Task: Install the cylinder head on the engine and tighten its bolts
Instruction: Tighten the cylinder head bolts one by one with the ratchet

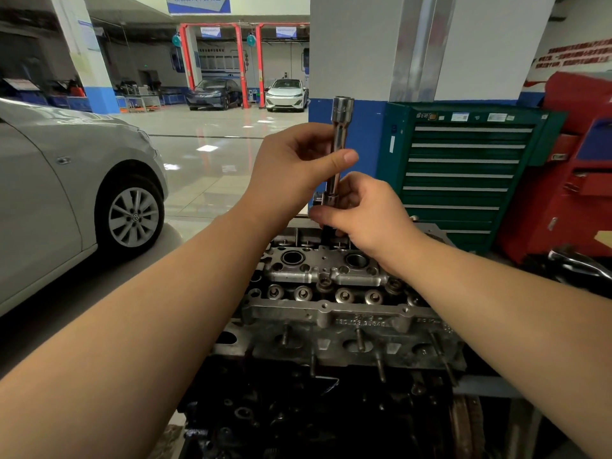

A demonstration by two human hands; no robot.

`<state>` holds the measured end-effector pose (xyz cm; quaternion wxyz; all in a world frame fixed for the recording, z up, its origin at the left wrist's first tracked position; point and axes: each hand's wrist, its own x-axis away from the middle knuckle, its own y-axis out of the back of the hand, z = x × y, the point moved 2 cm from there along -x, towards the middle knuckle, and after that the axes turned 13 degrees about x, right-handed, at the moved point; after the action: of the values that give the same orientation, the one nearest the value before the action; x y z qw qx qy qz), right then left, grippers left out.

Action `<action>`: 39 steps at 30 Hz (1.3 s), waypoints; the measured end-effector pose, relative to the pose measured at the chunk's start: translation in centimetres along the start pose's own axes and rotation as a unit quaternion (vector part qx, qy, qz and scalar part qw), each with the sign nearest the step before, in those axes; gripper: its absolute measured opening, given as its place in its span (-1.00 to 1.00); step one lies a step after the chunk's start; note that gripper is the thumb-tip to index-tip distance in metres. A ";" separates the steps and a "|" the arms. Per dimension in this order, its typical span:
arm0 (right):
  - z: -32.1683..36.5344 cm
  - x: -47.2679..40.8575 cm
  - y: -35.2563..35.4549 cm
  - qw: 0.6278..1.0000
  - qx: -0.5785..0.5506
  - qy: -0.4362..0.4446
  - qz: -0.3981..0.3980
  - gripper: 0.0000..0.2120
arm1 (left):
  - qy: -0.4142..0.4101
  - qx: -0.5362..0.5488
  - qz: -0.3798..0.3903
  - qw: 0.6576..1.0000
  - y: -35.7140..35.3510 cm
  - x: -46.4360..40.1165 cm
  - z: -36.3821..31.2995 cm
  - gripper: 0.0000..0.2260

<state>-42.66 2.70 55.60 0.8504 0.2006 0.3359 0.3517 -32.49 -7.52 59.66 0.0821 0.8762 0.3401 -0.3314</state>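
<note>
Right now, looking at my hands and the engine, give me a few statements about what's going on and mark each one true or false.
1. Both hands hold the socket extension. True: the left hand grips its shaft and the right hand grips its lower end.
2. The extension lies flat on the cylinder head. False: it stands roughly upright above the head.
3. The tool cabinet behind the engine is yellow. False: it is green.
4. A silver car stands on the left. True.
5. The cabinet's drawers hang open. False: they look closed.
</note>
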 end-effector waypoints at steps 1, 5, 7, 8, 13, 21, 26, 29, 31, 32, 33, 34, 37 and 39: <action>-0.1 0.0 0.0 1.000 -0.010 -0.003 0.003 -0.67 | 0.000 0.000 -0.009 1.000 0.1 -0.1 0.0 -0.75; -0.4 0.1 -0.2 0.992 -0.104 0.013 0.068 -0.81 | 0.026 0.051 -0.019 0.998 0.6 -0.4 0.3 -0.69; -0.5 0.1 -0.3 0.991 -0.107 0.014 0.083 -0.71 | 0.041 0.087 -0.004 0.995 0.5 -0.3 0.3 -0.68; -0.6 0.0 -0.3 0.991 -0.102 0.010 0.081 -0.70 | 0.046 0.100 0.002 0.994 0.4 -0.3 0.3 -0.68; -0.3 0.0 0.0 0.999 -0.029 -0.001 0.015 -0.71 | 0.011 0.067 0.004 0.998 0.0 0.1 -0.1 -0.75; -0.6 0.0 -0.3 0.994 -0.087 0.018 0.062 -0.86 | 0.023 0.103 0.002 0.994 0.1 0.0 -0.1 -0.80; -0.4 -0.1 -0.2 0.998 -0.048 -0.005 0.035 -0.79 | 0.042 0.135 0.043 0.989 -0.1 0.0 0.1 -0.80; 0.1 0.0 0.0 1.000 -0.020 -0.017 0.011 -0.56 | 0.018 0.093 0.032 0.995 0.0 0.0 0.0 -0.79; 0.2 0.1 0.1 1.000 -0.014 -0.018 0.013 -0.48 | 0.000 0.049 0.030 0.998 0.0 -0.1 -0.1 -0.76; 0.2 0.1 0.1 1.000 -0.010 -0.016 0.016 -0.46 | -0.007 0.030 0.028 0.999 0.0 -0.1 -0.1 -0.75; 0.2 0.2 0.1 1.000 -0.008 -0.011 0.020 -0.47 | -0.012 0.016 0.023 1.000 0.0 -0.1 -0.1 -0.74; 0.2 0.2 0.1 0.999 -0.013 -0.005 0.030 -0.49 | -0.013 0.011 0.017 1.000 0.1 -0.2 -0.1 -0.74; 0.0 0.2 -0.2 0.995 -0.073 0.008 0.070 -0.77 | 0.013 0.055 0.010 0.998 0.3 -0.2 0.0 -0.75; -0.2 0.2 -0.3 0.994 -0.081 0.007 0.077 -0.88 | 0.040 0.103 0.021 0.994 0.4 -0.2 0.1 -0.75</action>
<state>-42.61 2.68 55.23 0.8319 0.1539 0.2960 0.4434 -32.38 -8.03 59.66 -0.0151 0.8995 0.2886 -0.3277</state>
